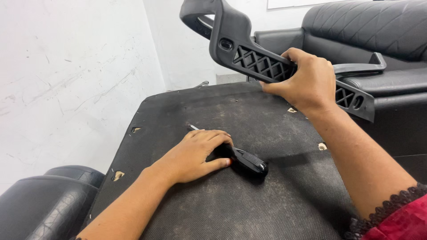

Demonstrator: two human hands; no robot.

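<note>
My right hand [307,80] grips a long black plastic armrest bracket [249,55] with a lattice pattern, held in the air above the far edge of a dark fabric-covered seat base [249,204]. The bracket's curved end points up and to the left. My left hand [200,153] lies on the seat base, fingers curled over the shaft end of a screwdriver [249,162] whose black ribbed handle sticks out to the right. The metal tip [192,127] shows just beyond my fingers.
A black quilted leather sofa [378,35] stands at the back right, with another black plastic part [360,67] resting on its seat. A black leather cushion [44,200] sits at the lower left. A white wall [66,66] runs along the left.
</note>
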